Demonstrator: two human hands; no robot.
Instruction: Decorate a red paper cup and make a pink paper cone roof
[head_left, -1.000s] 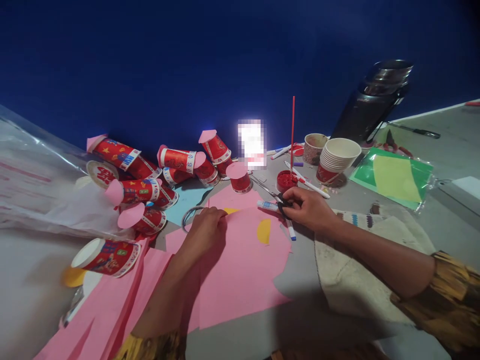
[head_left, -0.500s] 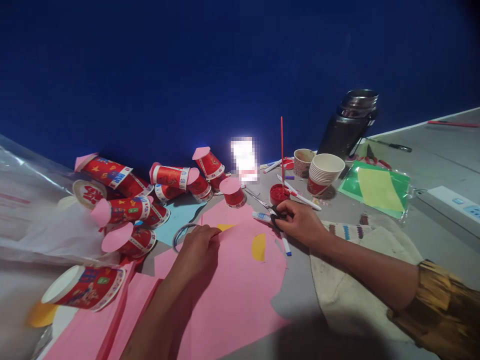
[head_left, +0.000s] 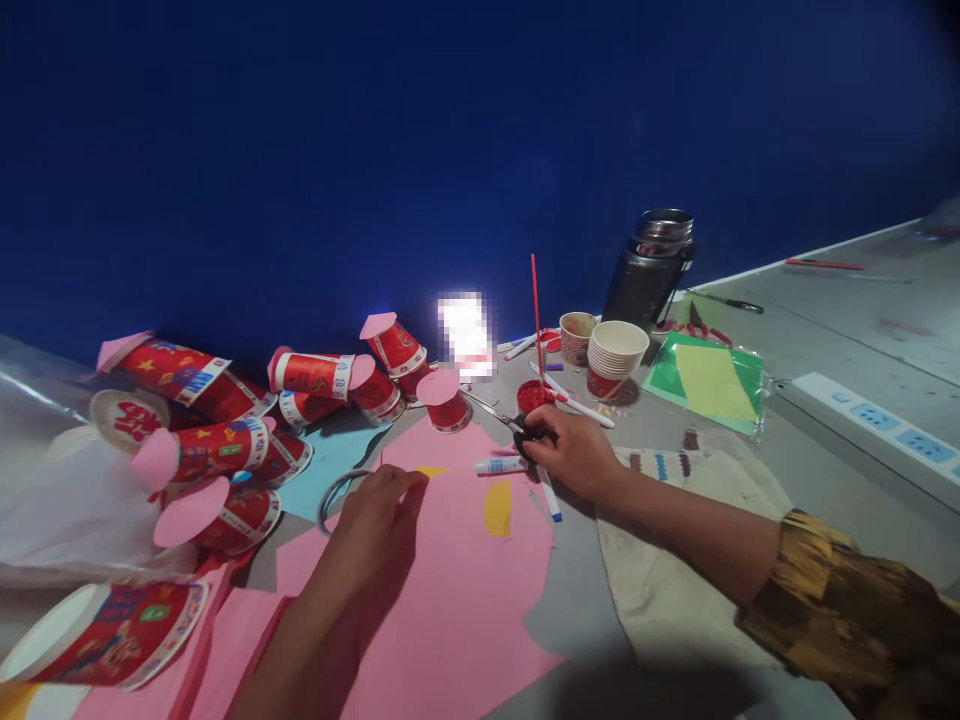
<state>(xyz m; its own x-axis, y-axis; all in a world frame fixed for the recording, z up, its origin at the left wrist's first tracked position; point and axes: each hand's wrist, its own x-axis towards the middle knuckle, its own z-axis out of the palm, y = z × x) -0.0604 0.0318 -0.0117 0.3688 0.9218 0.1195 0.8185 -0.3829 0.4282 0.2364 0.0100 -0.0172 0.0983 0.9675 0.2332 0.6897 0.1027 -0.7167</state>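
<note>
My right hand (head_left: pixel 570 448) is closed on the black handles of a pair of scissors (head_left: pixel 501 416), whose blades point to the far left. Beneath its fingers lies a glue stick (head_left: pixel 501 467). My left hand (head_left: pixel 384 505) is over the pink paper (head_left: pixel 450 600), fingers pinched by a yellow piece (head_left: pixel 432 472); whether they grip it is hard to tell. A roll of tape (head_left: pixel 330 500) sits left of that hand. Between the hands, a yellow half-round piece (head_left: pixel 498 508) rests on the pink paper. A red cup with a pink disc (head_left: pixel 447 412) stands beyond.
Red cups (head_left: pixel 217 452) with pink discs lie at the left beside plastic wrapping (head_left: pixel 52 490). Behind my right hand are a paint pot (head_left: pixel 534 398), stacked white cups (head_left: pixel 615 355) and a dark flask (head_left: pixel 651 275). A cloth (head_left: pixel 675 570) and a power strip (head_left: pixel 870 415) lie right.
The view has shifted, so most objects appear further left and slightly lower. My right hand is still at the scissors, and more of the glue stick shows beside it.
</note>
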